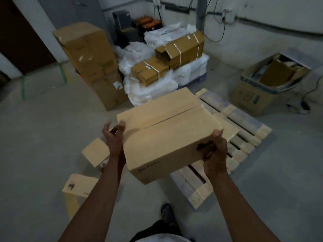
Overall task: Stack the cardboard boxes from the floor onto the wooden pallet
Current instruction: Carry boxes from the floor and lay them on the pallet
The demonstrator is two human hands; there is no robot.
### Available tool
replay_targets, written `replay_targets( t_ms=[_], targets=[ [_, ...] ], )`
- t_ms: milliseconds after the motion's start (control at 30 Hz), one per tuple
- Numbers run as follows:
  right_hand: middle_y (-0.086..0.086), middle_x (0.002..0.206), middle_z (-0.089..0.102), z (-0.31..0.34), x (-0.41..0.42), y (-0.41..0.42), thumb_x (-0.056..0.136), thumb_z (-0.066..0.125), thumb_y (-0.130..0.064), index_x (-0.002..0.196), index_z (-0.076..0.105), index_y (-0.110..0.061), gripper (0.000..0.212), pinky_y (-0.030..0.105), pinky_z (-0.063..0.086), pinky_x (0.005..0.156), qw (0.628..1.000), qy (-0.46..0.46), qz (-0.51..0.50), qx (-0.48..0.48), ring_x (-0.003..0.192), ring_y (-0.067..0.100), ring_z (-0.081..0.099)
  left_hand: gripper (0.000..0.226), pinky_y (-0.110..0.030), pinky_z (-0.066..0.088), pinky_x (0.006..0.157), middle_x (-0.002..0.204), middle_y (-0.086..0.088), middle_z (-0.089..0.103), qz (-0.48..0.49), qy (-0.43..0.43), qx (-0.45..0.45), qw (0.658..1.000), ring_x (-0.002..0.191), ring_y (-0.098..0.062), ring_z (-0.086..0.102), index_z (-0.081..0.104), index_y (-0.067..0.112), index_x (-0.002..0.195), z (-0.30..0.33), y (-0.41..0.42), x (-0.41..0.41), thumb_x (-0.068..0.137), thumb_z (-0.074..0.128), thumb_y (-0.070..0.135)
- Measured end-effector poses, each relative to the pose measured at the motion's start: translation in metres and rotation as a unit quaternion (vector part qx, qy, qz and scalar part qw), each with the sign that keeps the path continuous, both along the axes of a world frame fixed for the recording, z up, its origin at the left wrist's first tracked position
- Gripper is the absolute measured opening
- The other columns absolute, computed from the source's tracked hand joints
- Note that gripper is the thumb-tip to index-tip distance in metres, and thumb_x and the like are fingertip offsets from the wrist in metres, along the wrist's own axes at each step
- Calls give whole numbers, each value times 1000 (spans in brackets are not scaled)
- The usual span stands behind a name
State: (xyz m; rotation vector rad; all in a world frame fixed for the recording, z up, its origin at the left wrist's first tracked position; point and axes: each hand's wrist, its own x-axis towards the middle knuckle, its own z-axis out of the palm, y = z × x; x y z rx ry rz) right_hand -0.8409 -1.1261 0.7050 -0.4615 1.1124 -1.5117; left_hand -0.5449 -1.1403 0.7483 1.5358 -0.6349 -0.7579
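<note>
Big cardboard box (167, 135) is up in the air over the pallet (244, 126) edge. Right hand (215, 151) grips its handle slot; left hand (114, 135) presses its far corner, fingers loose. Two smaller boxes (95, 151) wait on the floor (43, 137). Next I'd guess: lower it flat onto the slats.

The grey concrete floor (43, 137) carries a wooden pallet (244, 135) at right of centre. Two small cardboard boxes (95, 151) sit lower left, a tall box stack (97, 70) upper left, an open carton (258, 95) far right.
</note>
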Motion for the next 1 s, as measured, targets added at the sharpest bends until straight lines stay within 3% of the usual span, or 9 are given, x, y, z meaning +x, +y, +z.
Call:
replay_targets(
  t_ms=[100, 267, 433, 533, 600, 667, 767, 867, 1000],
  targets=[
    [-5, 63, 51, 6, -30, -37, 45, 87, -76, 80, 44, -20, 79, 25, 39, 49, 998, 46, -13, -35, 56, 14, 49, 80, -37, 50, 92, 155, -5, 40, -131, 101, -8, 986, 133, -24, 53, 19, 31, 163, -19, -46, -23, 99, 64, 12],
    [-6, 74, 55, 29, -82, -95, 48, 88, -73, 85, 50, -19, 75, 32, 45, 59, 991, 110, -43, -57, 71, 15, 56, 46, -31, 61, 82, 128, -13, 62, -187, 192, -46, 962, 104, -22, 70, 48, 25, 134, -42, -115, -68, 94, 66, 11],
    [4, 90, 64, 43, -146, -172, 59, 85, -68, 96, 63, -18, 66, 35, 52, 69, 991, 79, -103, -39, 87, 27, 62, 65, -40, 50, 84, 117, -10, 65, -245, 93, -7, 965, 106, -27, 63, 66, 20, 114, -26, -206, -106, 64, 84, 57],
    [10, 131, 68, 41, -187, -223, 85, 64, -67, 134, 63, -18, 69, 47, 53, 100, 992, 110, -32, -57, 120, 31, 64, 74, -49, 56, 97, 122, 1, 74, -357, 73, 74, 928, 112, -24, 70, 71, 28, 123, -23, -239, -129, 58, 90, 57],
    [6, 137, 66, 34, -215, -260, 87, 63, -65, 144, 54, -22, 72, 48, 51, 105, 985, 161, 44, -49, 126, 26, 63, 99, -55, 50, 108, 131, -5, 72, -442, 87, 133, 883, 122, -26, 67, 61, 16, 140, -33, -254, -147, 56, 96, 54],
    [4, 138, 64, 26, -241, -297, 86, 69, -60, 145, 51, -26, 71, 52, 51, 105, 967, 227, 103, -48, 127, 25, 62, 89, -44, 56, 97, 131, -6, 72, -490, 70, 159, 854, 118, -25, 69, 58, 15, 141, -46, -263, -176, 66, 94, 45],
    [2, 147, 55, -5, -283, -368, 83, 63, -75, 143, 48, -42, 71, 52, 45, 109, 927, 316, 202, -11, 136, 24, 54, 62, -51, 56, 100, 132, -8, 71, -454, 90, 161, 872, 121, -32, 68, 57, 21, 141, -76, -275, -242, 84, 80, 33],
    [-2, 161, 40, -28, -312, -427, 66, 34, -104, 151, 36, -49, 101, 58, 20, 124, 899, 322, 270, 125, 152, 30, 31, 78, -54, 52, 106, 135, -8, 70, -350, 134, 153, 914, 126, -36, 64, 59, 23, 141, -99, -282, -314, 73, 91, 44],
    [6, 161, 37, 1, -372, -467, 98, 20, -74, 159, 31, -25, 79, 47, 29, 116, 850, 317, 373, 195, 148, 32, 33, 87, -43, 57, 100, 124, 0, 76, -195, 112, 147, 963, 116, -25, 71, 64, 27, 135, -105, -282, -430, 57, 99, 46]
  ],
)
